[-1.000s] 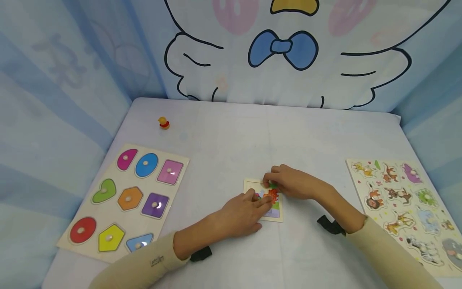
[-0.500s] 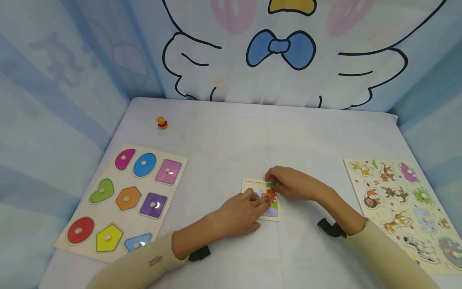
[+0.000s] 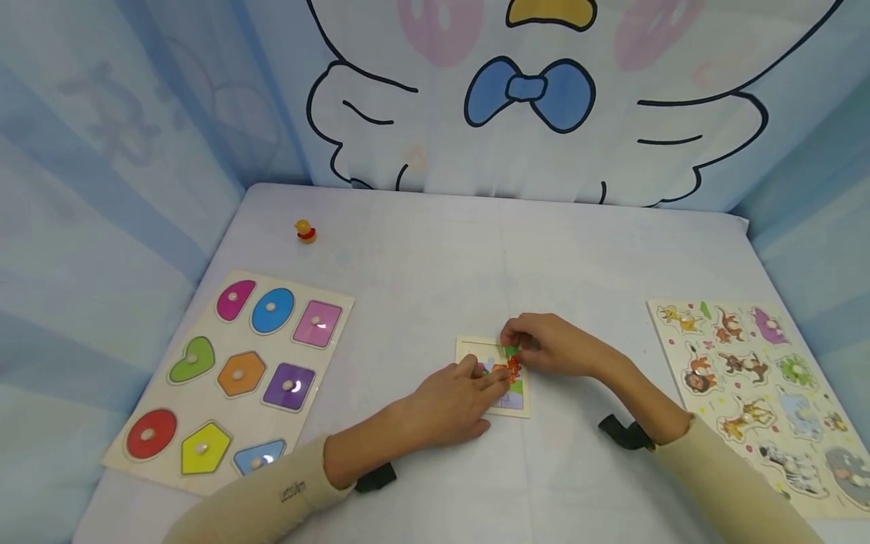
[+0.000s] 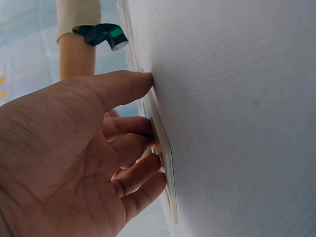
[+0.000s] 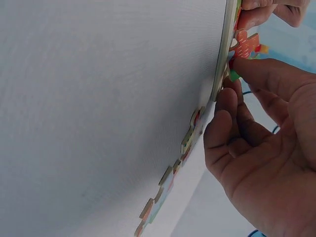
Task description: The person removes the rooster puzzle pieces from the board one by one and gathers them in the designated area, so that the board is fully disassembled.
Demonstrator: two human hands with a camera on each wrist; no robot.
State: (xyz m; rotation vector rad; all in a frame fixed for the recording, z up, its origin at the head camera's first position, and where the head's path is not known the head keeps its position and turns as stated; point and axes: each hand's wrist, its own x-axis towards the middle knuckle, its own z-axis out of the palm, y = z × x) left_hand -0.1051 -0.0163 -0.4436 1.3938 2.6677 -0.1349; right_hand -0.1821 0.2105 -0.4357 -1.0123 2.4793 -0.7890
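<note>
A small wooden-framed jigsaw puzzle lies in the middle of the table, partly hidden by both hands. My left hand rests on it from the lower left, fingers extended and fingertips down on the picture. In the left wrist view its thumb touches the tabletop beside the frame. At the frame's upper right, my right hand pinches a red and green jigsaw piece between thumb and fingers. That piece stands tilted up from the puzzle in the right wrist view.
A shape puzzle board with knobbed pieces lies at the left, partly under the left sleeve. An animal puzzle board lies right. A small toy duck stands far left. Loose jigsaw pieces lie beyond the frame in the right wrist view.
The right hand has shifted slightly right along the frame's edge, and the red piece under its fingers now looks tilted. The left hand stays in place on the puzzle.
</note>
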